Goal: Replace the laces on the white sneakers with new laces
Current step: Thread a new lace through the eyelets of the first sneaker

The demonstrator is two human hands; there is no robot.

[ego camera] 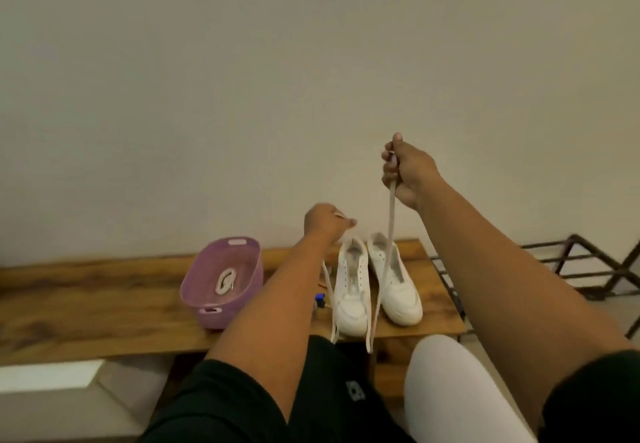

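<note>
- My right hand is raised high in front of the wall, fingers curled round one end of a flat white lace, which hangs taut from my grip down to the sneakers.
- My left hand is lower, just above the heel of the left sneaker, pinching the other end of the lace between thumb and fingers.
- The lace runs down both sides of the left sneaker and loops under its toe, with the slack dangling over the front edge of the wooden surface.
- The right sneaker stands just beside the left one, touching or nearly so; its eyelets look bare.
- Both sneakers point toward me, and I can read no brand or writing on either.
- A purple plastic basket sits to the left of the sneakers on the same surface, holding a coiled white lace.
- A small blue object lies between the basket and the left sneaker, too blurred to identify.
- A dark metal rack stands to the right of the surface.
- A small white patch on my dark clothing is unreadable.
</note>
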